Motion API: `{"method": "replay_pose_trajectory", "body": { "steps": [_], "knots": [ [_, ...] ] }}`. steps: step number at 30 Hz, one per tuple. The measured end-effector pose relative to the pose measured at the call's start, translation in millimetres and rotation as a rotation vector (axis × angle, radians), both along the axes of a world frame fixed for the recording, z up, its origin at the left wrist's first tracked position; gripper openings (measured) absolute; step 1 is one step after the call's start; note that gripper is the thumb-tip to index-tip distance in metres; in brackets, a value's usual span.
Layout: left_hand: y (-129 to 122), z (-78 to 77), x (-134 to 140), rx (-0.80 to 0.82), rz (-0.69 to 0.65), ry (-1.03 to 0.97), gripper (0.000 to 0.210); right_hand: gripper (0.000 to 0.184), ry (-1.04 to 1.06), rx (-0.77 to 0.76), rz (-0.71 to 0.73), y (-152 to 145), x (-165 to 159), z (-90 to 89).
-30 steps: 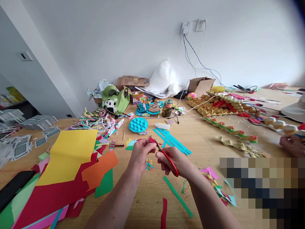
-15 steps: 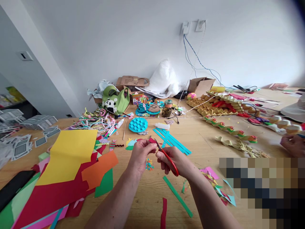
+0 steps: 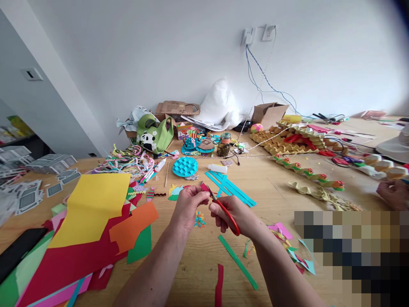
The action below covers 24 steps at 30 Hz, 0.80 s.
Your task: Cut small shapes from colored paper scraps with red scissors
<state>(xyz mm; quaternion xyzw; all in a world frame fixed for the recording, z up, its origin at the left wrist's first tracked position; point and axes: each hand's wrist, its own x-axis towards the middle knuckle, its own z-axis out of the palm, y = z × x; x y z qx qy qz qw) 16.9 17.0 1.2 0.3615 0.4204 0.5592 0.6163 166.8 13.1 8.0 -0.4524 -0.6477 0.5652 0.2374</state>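
Observation:
A small piece of red paper (image 3: 204, 186) is pinched in my left hand (image 3: 191, 205), its edge showing above the fingertips. My right hand (image 3: 234, 213) is wrapped round red-handled scissors (image 3: 227, 215), whose blades point up and left against the paper by my left fingers. Below the hands lies a little heap of tiny coloured paper bits (image 3: 200, 219). On the table nearer me are a green paper strip (image 3: 238, 262) and a red paper strip (image 3: 219, 285). Crossed blue strips (image 3: 230, 188) lie just beyond my right hand.
Coloured paper sheets (image 3: 92, 209) cover the left side. Behind stand a blue scalloped plate (image 3: 185, 166), a jar (image 3: 224, 145) and a green panda bag (image 3: 155, 134). Egg-carton pieces (image 3: 308, 172) lie right, where another person's hand (image 3: 393, 194) rests. Paper scraps (image 3: 292, 247) lie beside my right forearm.
Almost nothing differs. Both hands, the scissors and the red paper keep nearly the same place, and the view has shifted very slightly.

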Motion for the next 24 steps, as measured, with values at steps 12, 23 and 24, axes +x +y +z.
{"method": "replay_pose_trajectory", "body": {
  "steps": [12,23,24],
  "knots": [
    [0.6,0.3,-2.3,-0.01,-0.004,0.0,0.009,0.055,-0.008,-0.02,-0.005,-0.3,0.7,-1.1],
    [0.4,3.1,-6.7,-0.018,-0.057,-0.023,0.009,0.052,-0.008,-0.027,0.013,-0.1,1.7,-0.9],
    [0.3,3.5,-6.8,-0.015,-0.07,-0.02,0.01,0.052,-0.008,-0.027,0.012,0.4,1.7,-1.3]
  ]
}}
